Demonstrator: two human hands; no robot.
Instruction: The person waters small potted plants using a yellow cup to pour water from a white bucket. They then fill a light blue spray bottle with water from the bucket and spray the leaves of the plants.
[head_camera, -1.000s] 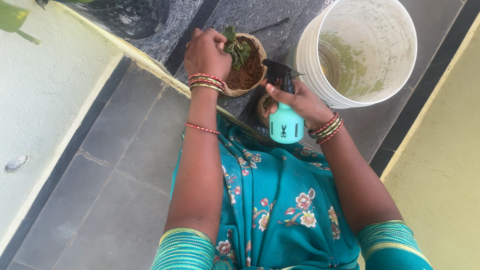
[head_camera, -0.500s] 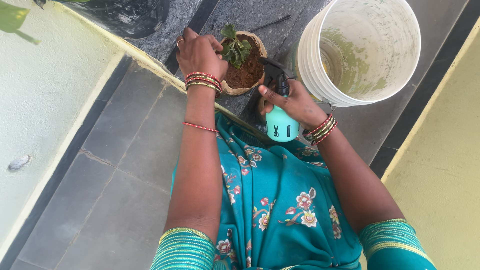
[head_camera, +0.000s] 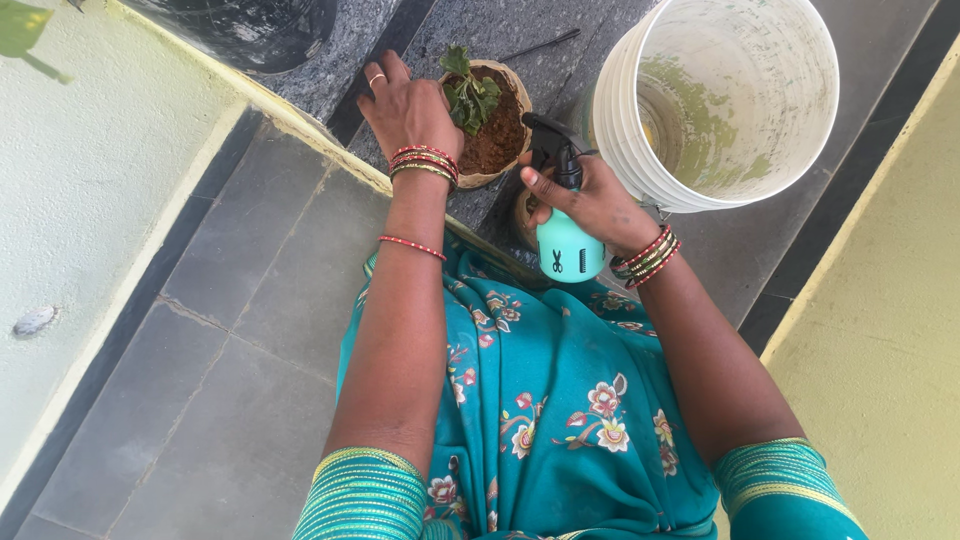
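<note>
Left hand (head_camera: 407, 100) flat, right hand (head_camera: 590, 198) clenched.

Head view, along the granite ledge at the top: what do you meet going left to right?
Dark tub → left hand → small pot of soil with a seedling → teal spray bottle in the right hand → white bucket.

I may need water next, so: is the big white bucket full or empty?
Nearly empty. The white bucket stands upright, and its stained inner wall shows down to the bottom; whether a thin film of water remains, cannot tell.
</note>
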